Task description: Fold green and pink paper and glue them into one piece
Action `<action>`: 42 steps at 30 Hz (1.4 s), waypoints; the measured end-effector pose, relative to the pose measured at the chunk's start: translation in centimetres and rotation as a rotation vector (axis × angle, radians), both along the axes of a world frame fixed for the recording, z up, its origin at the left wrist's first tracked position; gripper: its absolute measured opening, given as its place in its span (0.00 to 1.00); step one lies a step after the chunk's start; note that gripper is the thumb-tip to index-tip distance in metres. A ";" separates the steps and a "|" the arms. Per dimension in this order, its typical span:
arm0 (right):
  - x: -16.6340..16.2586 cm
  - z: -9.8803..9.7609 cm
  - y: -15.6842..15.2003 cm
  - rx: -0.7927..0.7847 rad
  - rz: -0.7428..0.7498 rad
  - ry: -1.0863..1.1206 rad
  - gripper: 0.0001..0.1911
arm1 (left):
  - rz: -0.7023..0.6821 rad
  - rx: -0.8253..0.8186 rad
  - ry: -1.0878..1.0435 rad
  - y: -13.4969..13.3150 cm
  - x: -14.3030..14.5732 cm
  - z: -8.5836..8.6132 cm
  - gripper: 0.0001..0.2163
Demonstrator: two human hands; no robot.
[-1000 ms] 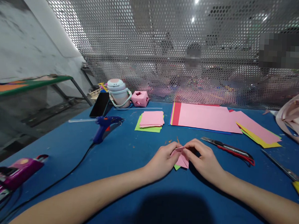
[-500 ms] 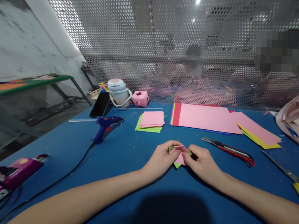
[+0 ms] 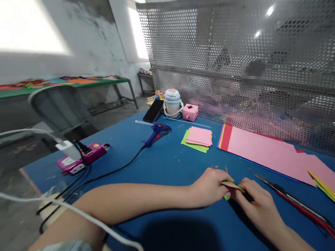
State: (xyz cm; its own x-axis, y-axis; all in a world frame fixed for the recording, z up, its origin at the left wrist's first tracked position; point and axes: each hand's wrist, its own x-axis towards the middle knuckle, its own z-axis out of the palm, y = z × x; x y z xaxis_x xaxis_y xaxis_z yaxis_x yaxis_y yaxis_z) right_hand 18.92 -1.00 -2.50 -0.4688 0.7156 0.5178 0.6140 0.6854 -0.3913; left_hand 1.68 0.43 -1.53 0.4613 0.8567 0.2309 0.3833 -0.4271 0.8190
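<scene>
Both hands meet near the front edge of the blue desk [image 3: 168,166]; the left hand [image 3: 209,187] and the right hand [image 3: 254,205] pinch between their fingertips a small folded paper piece [image 3: 232,186], green on top with some pink below, held just above the surface; a utility knife [image 3: 295,201] lies near the right hand; a blue glue gun [image 3: 157,131] lies towards the far left corner

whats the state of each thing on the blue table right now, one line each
left hand: pinching the folded green and pink paper piece, low over the table
right hand: pinching the same piece from the other side
blue glue gun: lying on its side, black cord attached
red and black utility knife: lying flat, untouched
small pink and green paper squares: stacked flat
large pink paper sheets: lying flat, fanned
black phone: leaning, screen dark
</scene>
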 end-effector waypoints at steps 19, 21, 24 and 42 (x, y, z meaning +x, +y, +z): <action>-4.1 8.5 3.7 -0.287 0.052 0.093 0.16 | 0.163 -0.032 -0.180 0.7 -3.9 5.7 0.08; -5.4 9.0 5.0 -0.332 0.014 0.276 0.17 | 0.209 0.015 -0.219 -0.3 -4.9 6.7 0.09; -9.5 8.0 7.4 -0.410 -0.014 0.417 0.13 | 0.221 0.066 -0.275 -2.6 -6.2 7.8 0.10; -31.2 1.4 9.6 -0.552 -0.583 0.165 0.16 | 0.234 -0.019 -0.443 -11.2 -10.7 6.4 0.13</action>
State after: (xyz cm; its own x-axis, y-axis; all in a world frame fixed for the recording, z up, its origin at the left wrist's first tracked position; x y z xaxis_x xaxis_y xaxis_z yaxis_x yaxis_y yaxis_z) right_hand -12.23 8.62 -1.13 0.1090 0.9928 0.0496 0.7176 -0.0441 -0.6951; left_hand -8.97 -10.79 4.90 0.1173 0.9313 0.3448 0.0808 -0.3550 0.9314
